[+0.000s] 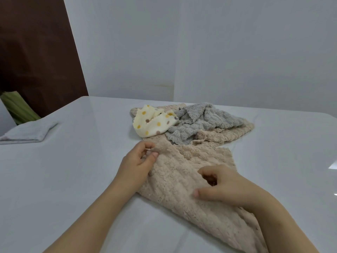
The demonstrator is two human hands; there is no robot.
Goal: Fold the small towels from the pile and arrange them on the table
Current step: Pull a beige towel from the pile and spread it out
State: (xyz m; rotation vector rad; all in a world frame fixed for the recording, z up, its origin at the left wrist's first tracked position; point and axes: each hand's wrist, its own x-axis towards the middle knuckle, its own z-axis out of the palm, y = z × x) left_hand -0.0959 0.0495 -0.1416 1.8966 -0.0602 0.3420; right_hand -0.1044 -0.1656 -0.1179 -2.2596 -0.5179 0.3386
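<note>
The beige towel [182,189] lies spread and rumpled on the table [82,170], running from the near edge on the right up toward the middle, where its far end touches the pile. In the head view the left hand [140,157] pinches the towel's far left corner between thumb and fingertips, lifting it slightly off the surface. The right hand [224,185] rests on the middle of the cloth with its fingers curled and thumb stretched out. Whether it has any cloth caught under those fingers I cannot tell. To my eye this is the start of a fold: one towel has been drawn clear of the heap and is being squared up. The next move calls for a second corner to be found and the cloth pulled flat, since its far edge is ragged and doubled over. The pile sits just behind, toward the far edge, and crowds that end. It holds a cream polka-dot cloth [155,123], a grey towel [200,123] crumpled beside it, and more beige cloth [228,134] beneath both. The grey one touches the far end of the towel in hand and could drag along if that end is lifted. A pale folded towel [29,131] lies at the left edge, well apart from the work. Beyond the far left corner stand something green [18,110] and a dark brown panel [36,52].
</note>
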